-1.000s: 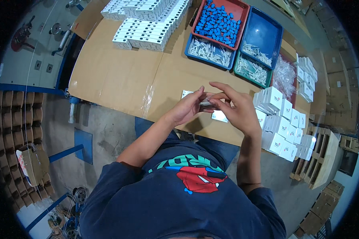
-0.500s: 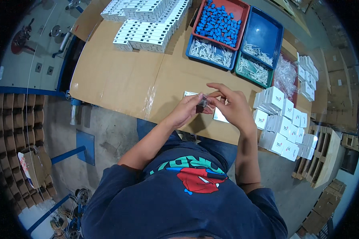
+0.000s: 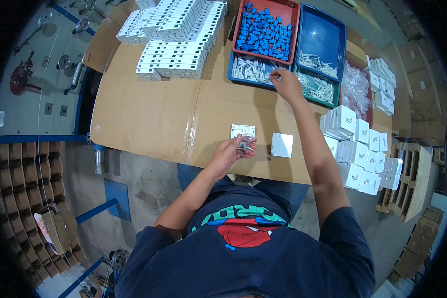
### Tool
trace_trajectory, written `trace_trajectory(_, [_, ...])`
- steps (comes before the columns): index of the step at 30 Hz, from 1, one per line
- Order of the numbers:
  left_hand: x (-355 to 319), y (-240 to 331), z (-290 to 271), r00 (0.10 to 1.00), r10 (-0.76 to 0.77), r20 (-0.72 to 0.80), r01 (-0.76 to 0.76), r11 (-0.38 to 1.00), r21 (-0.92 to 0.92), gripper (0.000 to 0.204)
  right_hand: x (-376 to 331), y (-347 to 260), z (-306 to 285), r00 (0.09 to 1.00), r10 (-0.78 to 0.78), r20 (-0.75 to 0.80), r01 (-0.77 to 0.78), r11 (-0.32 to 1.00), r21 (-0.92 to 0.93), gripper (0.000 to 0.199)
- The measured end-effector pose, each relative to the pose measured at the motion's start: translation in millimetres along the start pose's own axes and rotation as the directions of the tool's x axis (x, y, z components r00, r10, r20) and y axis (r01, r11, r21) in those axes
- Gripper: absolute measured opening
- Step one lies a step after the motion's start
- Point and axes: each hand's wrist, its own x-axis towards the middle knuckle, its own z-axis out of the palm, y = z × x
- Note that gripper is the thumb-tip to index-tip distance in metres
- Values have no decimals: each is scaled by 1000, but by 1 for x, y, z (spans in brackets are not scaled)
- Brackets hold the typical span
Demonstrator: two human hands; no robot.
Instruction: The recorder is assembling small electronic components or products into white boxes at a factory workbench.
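My left hand holds a small clear plastic bag with dark metal parts just above the cardboard-covered table. A white square plate lies right behind that hand, and another white square plate lies to its right. My right hand reaches far forward to the blue tray of small white parts, fingers pinched on a small white piece at the tray's near edge.
A red tray of blue parts, an empty blue tray and a green tray of white parts stand at the back. Rows of white boxes lie back left; stacked white boxes stand at right.
My right hand has left the bag near my chest and stretched forward to the blue tray. My left hand keeps hold of the bag in about the same place.
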Motion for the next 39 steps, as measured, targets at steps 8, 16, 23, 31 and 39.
trace_trajectory(8, [-10,-1,-13,998,0,-59,-2,999,-33,55,43,2,47,992,113,54,-96,965,-243,12])
trace_trajectory(16, [-3,8,-15,996,16,-86,-22,997,-72,54,41,5,40,985,163,59,-151,974,-170,15])
trace_trajectory(23, [4,3,-14,995,28,-94,-39,992,-118,56,-7,-22,-14,991,56,123,-57,998,3,19])
trace_trajectory(31, [1,23,20,996,81,48,-67,968,-241,57,-126,-100,-111,976,-71,205,-41,868,494,12])
trace_trajectory(39, [-5,27,37,994,92,66,-83,989,-120,59,-156,-127,-132,974,-207,90,130,841,525,17])
